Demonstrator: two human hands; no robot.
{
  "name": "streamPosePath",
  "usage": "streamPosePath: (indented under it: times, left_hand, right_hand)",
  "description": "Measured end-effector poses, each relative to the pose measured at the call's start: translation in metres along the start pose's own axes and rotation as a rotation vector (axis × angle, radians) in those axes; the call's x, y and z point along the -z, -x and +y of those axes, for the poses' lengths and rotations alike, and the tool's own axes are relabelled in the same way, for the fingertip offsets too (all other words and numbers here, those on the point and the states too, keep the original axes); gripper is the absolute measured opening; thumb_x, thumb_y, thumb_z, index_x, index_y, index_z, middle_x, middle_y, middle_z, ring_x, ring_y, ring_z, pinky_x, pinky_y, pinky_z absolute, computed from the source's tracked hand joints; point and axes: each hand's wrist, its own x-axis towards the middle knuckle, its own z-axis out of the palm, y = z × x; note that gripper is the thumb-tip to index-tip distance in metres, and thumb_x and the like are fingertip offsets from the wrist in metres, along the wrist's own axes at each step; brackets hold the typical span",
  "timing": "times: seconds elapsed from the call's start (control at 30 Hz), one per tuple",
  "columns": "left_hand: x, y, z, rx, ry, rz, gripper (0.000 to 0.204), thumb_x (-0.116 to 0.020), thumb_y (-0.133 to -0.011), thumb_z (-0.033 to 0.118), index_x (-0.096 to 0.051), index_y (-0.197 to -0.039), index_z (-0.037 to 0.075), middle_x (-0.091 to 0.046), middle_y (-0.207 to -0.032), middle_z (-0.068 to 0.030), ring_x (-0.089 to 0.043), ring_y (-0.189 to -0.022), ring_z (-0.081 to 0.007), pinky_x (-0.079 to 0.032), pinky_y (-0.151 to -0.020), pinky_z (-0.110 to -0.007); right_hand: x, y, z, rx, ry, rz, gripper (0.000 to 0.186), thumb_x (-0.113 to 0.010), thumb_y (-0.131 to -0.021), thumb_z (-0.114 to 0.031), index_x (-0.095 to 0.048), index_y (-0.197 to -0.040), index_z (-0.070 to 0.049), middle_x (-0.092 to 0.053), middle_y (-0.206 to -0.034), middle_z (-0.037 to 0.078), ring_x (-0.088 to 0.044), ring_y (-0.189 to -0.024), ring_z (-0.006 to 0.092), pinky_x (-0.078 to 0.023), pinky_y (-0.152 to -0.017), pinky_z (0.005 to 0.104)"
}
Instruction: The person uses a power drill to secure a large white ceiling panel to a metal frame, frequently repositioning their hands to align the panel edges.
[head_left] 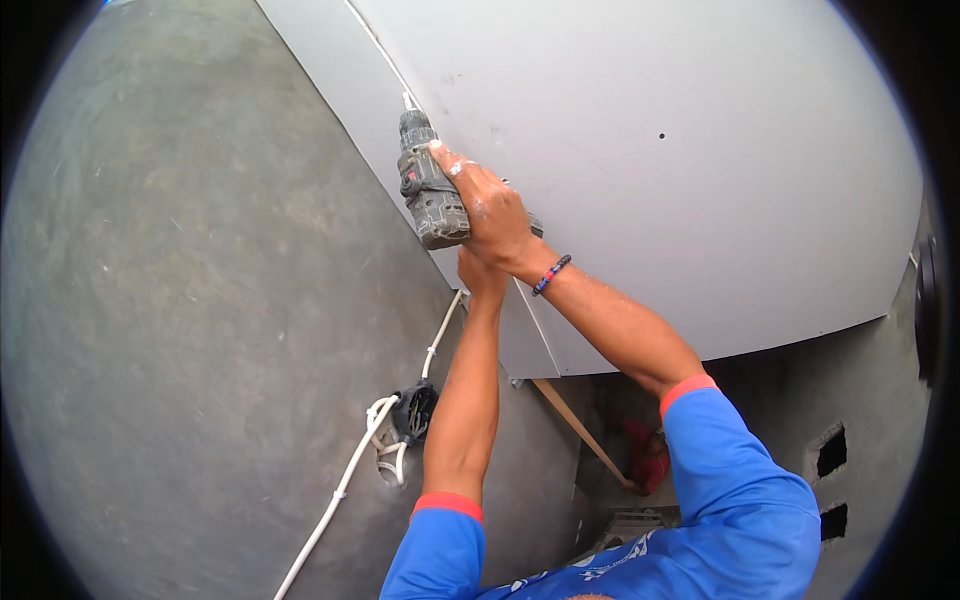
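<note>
A grey, dusty cordless drill [432,195] is gripped in my right hand [492,210], whose skin and fingertips carry white smears. Its light-coloured tip meets a smooth grey panel [700,230] beside a thin whitish seam [375,40]. Just below the right wrist, my left hand [482,272] is raised against the underside of the right hand. Its fingers are mostly hidden there, so I cannot see whether they hold the drill. Part of the drill's dark base [536,226] shows past the right hand.
A bare grey wall [200,250] fills the left side, carrying a white cable [325,510] and a dark round electrical box [413,410] with looped cables. A wooden stick [580,430] slants below the panel edge. A person in red [650,470] is beyond it. Rectangular wall holes [832,452] lie right.
</note>
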Motion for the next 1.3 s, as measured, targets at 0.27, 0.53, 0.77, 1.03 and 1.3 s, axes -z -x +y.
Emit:
streamPosePath:
  times: [0.27, 0.53, 0.77, 1.03, 1.3]
  left_hand:
    - [0.005, -0.001, 0.005, 0.071, -0.131, -0.077, 0.046, -0.064, -0.084, 0.044, -0.062, -0.111, 0.007, -0.069, -0.096, -0.0202, -0.066, -0.09, -0.0408, -0.051, -0.074, -0.052]
    - [-0.002, 0.008, -0.015, 0.078, -0.119, -0.031, 0.036, -0.064, -0.084, 0.038, -0.064, -0.1, 0.006, -0.069, -0.09, -0.02, -0.066, -0.087, -0.0419, -0.051, -0.075, -0.053]
    - [0.003, 0.028, -0.028, 0.129, -0.087, -0.115, 0.031, -0.06, -0.089, 0.031, -0.064, -0.088, 0.0, -0.068, -0.083, -0.0248, -0.065, -0.082, -0.0455, -0.051, -0.074, -0.054]
    - [0.03, 0.039, -0.001, 0.007, -0.135, -0.244, 0.08, -0.056, -0.096, 0.025, -0.004, -0.152, 0.004, -0.067, -0.077, -0.0225, -0.066, -0.07, -0.042, -0.052, -0.064, -0.051]
    - [0.02, 0.033, -0.009, 0.03, -0.077, -0.282, 0.079, -0.054, -0.097, 0.024, -0.002, -0.153, 0.006, -0.067, -0.076, -0.0204, -0.066, -0.066, -0.0387, -0.052, -0.062, -0.049]
  right_hand:
    - [0.004, 0.003, -0.003, -0.024, -0.003, -0.045, 0.079, -0.068, -0.076, -0.005, -0.037, -0.147, -0.016, -0.062, -0.108, 0.016, -0.064, -0.089, 0.0333, -0.055, -0.076, 0.0443]
    - [0.003, 0.007, -0.021, -0.139, -0.324, -0.119, 0.088, -0.074, -0.071, -0.006, -0.034, -0.148, -0.014, -0.066, -0.107, 0.02, -0.065, -0.095, 0.0386, -0.053, -0.079, 0.0444]
    - [-0.01, -0.008, -0.044, -0.182, -0.582, 0.073, 0.052, -0.074, -0.075, -0.008, -0.054, -0.123, -0.001, -0.067, -0.096, 0.006, -0.063, -0.082, 0.0135, -0.053, -0.074, 0.0291]
    - [0.019, -0.041, -0.06, -0.271, -0.624, -0.081, 0.021, -0.071, -0.078, -0.007, -0.064, -0.097, -0.001, -0.066, -0.085, 0.005, -0.062, -0.068, 0.013, -0.053, -0.063, 0.029]
    - [0.031, -0.012, -0.058, -0.278, -0.579, -0.108, 0.021, -0.07, -0.078, -0.004, -0.065, -0.098, -0.001, -0.066, -0.085, 0.004, -0.062, -0.069, 0.0127, -0.052, -0.063, 0.0286]
